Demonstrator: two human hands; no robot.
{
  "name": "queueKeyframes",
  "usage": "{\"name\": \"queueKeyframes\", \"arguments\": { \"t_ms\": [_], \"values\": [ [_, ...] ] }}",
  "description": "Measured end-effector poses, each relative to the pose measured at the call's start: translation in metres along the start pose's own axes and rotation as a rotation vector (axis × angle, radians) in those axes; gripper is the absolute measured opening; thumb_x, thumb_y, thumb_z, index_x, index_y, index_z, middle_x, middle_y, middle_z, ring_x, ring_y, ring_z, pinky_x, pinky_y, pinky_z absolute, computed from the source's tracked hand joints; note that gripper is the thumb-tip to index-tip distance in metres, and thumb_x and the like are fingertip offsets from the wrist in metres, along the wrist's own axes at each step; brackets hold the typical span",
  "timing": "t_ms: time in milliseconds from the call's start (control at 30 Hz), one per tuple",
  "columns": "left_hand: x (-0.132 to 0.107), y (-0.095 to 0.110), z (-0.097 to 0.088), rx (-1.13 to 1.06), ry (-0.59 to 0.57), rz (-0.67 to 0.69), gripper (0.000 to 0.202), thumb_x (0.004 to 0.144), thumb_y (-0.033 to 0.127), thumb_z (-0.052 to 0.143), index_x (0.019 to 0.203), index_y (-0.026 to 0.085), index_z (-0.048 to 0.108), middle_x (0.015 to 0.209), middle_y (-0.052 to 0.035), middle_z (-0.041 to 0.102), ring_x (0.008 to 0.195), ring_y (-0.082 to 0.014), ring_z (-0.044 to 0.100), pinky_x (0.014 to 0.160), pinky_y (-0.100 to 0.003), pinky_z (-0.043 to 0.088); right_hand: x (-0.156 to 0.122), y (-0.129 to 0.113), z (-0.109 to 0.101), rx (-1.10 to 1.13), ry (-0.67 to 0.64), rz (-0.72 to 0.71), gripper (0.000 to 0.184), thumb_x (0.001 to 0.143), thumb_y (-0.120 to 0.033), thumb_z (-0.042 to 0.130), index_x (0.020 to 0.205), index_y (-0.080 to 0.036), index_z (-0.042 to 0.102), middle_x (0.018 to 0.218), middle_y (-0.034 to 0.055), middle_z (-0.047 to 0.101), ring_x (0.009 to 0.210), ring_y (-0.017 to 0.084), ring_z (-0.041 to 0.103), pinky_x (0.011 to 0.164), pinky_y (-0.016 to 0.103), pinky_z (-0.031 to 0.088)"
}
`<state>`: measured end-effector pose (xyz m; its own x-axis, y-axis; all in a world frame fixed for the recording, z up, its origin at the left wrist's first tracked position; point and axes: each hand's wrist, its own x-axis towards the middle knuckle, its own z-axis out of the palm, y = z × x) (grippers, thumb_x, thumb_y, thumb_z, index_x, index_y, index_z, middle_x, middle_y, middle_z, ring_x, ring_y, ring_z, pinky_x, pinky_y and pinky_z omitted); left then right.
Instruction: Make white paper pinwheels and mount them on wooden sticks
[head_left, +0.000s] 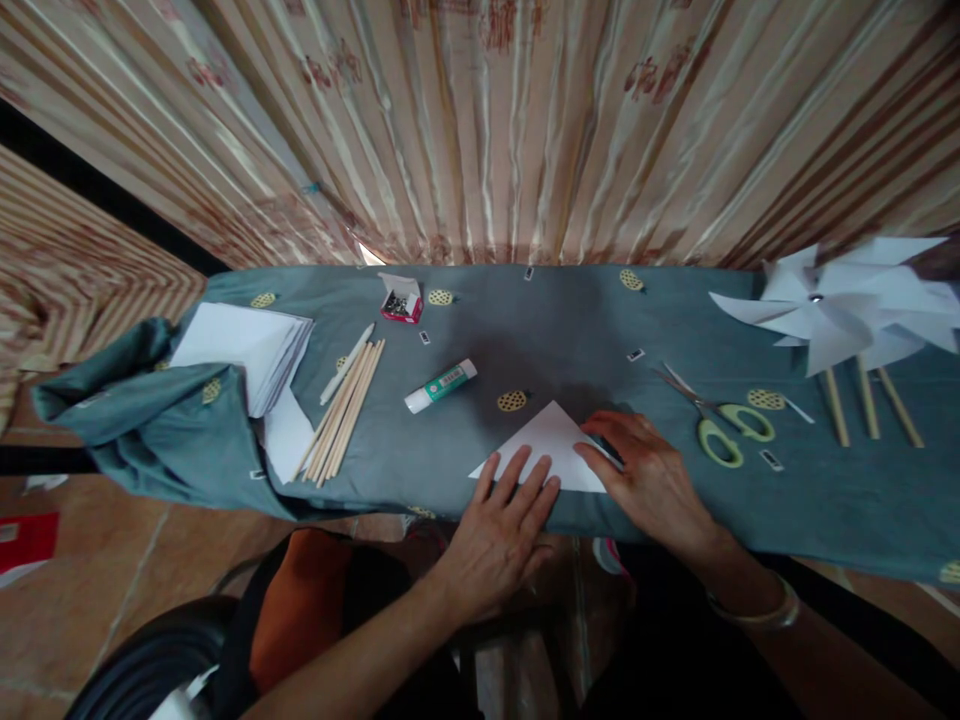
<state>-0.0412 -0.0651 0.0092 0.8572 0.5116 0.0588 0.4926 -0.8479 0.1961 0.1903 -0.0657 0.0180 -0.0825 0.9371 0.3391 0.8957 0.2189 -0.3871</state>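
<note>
A white sheet of paper [551, 440], folded into a triangle, lies near the front edge of the cloth-covered table. My left hand [499, 530] rests flat with spread fingers on its lower left part. At the right corner of the triangle is my right hand [649, 480], its thumb tip on the paper and its fingers stretched along the slanting edge, with a gap between thumb and fingers. A green and white glue stick [441, 386] lies beyond the paper to the left. Scissors [716, 420] with light green handles lie to the right of my right hand.
Wooden sticks [346, 412] and a white pen [347, 364] lie left of the glue stick. Further left is a stack of white paper [232, 350]. A small open box [402, 300] holds metal pins. Paper pinwheels [840, 305] on sticks lie far right. A curtain [510, 130] hangs behind.
</note>
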Motion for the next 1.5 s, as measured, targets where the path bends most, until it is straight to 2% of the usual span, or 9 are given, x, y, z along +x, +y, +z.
{"name": "queueKeyframes", "arguments": {
  "t_ms": [167, 300, 400, 633, 833, 1033, 1233, 1367, 1500],
  "values": [
    [0.001, 0.001, 0.001, 0.020, -0.019, -0.004, 0.075, 0.093, 0.051, 0.055, 0.152, 0.012, 0.030, 0.162, -0.0130, 0.028, 0.152, -0.0366, 0.010, 0.121, -0.059, 0.018, -0.002, -0.015, -0.006, -0.131, 0.033, -0.153, 0.018, 0.096, -0.024, 0.055, 0.106, -0.012, 0.064, 0.106, 0.0157, 0.070, 0.098, 0.028, 0.062, 0.087, 0.042, 0.052],
    [0.001, 0.001, 0.002, 0.039, -0.018, 0.004, 0.075, 0.093, 0.051, 0.054, 0.152, 0.011, 0.030, 0.163, -0.0136, 0.025, 0.152, -0.0376, 0.010, 0.121, -0.060, 0.016, -0.008, -0.030, -0.007, -0.023, -0.098, -0.242, 0.016, 0.097, -0.015, 0.049, 0.091, -0.017, 0.064, 0.092, 0.0092, 0.071, 0.089, 0.023, 0.062, 0.085, 0.038, 0.052],
    [0.001, 0.001, 0.002, 0.048, -0.022, 0.005, 0.073, 0.094, 0.050, 0.054, 0.151, 0.010, 0.032, 0.163, -0.0136, 0.026, 0.152, -0.0382, 0.014, 0.121, -0.059, 0.016, -0.012, -0.034, -0.005, 0.097, -0.168, -0.146, 0.021, 0.098, -0.015, 0.046, 0.086, -0.020, 0.062, 0.087, 0.0065, 0.070, 0.084, 0.021, 0.062, 0.082, 0.036, 0.051],
    [0.001, 0.000, 0.002, 0.038, -0.045, -0.006, 0.069, 0.096, 0.045, 0.051, 0.152, 0.011, 0.030, 0.162, -0.0136, 0.029, 0.151, -0.0358, 0.018, 0.121, -0.058, 0.016, -0.011, -0.028, 0.001, 0.283, -0.190, 0.064, 0.015, 0.094, -0.020, 0.052, 0.081, -0.023, 0.058, 0.082, 0.0036, 0.068, 0.080, 0.020, 0.062, 0.076, 0.034, 0.049],
    [-0.008, -0.004, -0.001, 0.015, -0.054, -0.040, 0.067, 0.095, 0.039, 0.053, 0.152, 0.014, 0.029, 0.160, -0.0136, 0.032, 0.152, -0.0286, 0.020, 0.123, -0.051, 0.017, -0.013, -0.025, 0.006, 0.280, -0.180, 0.046, 0.012, 0.091, -0.019, 0.054, 0.080, -0.023, 0.056, 0.081, 0.0036, 0.066, 0.080, 0.021, 0.061, 0.077, 0.034, 0.047],
    [-0.012, -0.004, -0.002, 0.005, -0.051, -0.077, 0.065, 0.094, 0.029, 0.054, 0.153, 0.014, 0.028, 0.160, -0.0130, 0.033, 0.152, -0.0282, 0.021, 0.122, -0.053, 0.018, -0.012, -0.023, 0.011, 0.229, -0.170, 0.081, 0.014, 0.087, -0.027, 0.064, 0.077, -0.023, 0.055, 0.077, 0.0024, 0.064, 0.078, 0.021, 0.059, 0.073, 0.033, 0.045],
    [-0.014, -0.005, -0.004, 0.031, -0.056, -0.098, 0.063, 0.095, 0.029, 0.053, 0.152, 0.018, 0.029, 0.161, -0.0104, 0.033, 0.151, -0.0258, 0.024, 0.122, -0.053, 0.020, -0.011, -0.026, 0.012, 0.201, -0.171, 0.086, 0.012, 0.087, -0.027, 0.062, 0.078, -0.023, 0.056, 0.079, 0.0023, 0.064, 0.079, 0.021, 0.060, 0.074, 0.033, 0.045],
    [-0.026, -0.010, -0.008, 0.065, -0.026, -0.147, 0.060, 0.095, 0.031, 0.053, 0.150, 0.018, 0.032, 0.159, -0.0125, 0.037, 0.150, -0.0237, 0.026, 0.121, -0.054, 0.021, -0.013, -0.027, 0.013, 0.205, -0.166, 0.087, 0.008, 0.087, -0.025, 0.058, 0.079, -0.023, 0.057, 0.081, 0.0028, 0.066, 0.080, 0.021, 0.060, 0.076, 0.034, 0.046],
    [-0.036, -0.012, -0.009, 0.071, 0.005, -0.217, 0.062, 0.094, 0.030, 0.055, 0.150, 0.017, 0.033, 0.157, -0.0142, 0.039, 0.149, -0.0247, 0.029, 0.121, -0.055, 0.022, -0.022, -0.015, 0.008, 0.166, -0.141, 0.118, 0.009, 0.086, -0.025, 0.055, 0.079, -0.023, 0.059, 0.079, 0.0039, 0.066, 0.081, 0.022, 0.061, 0.077, 0.035, 0.046]
  ]
}}
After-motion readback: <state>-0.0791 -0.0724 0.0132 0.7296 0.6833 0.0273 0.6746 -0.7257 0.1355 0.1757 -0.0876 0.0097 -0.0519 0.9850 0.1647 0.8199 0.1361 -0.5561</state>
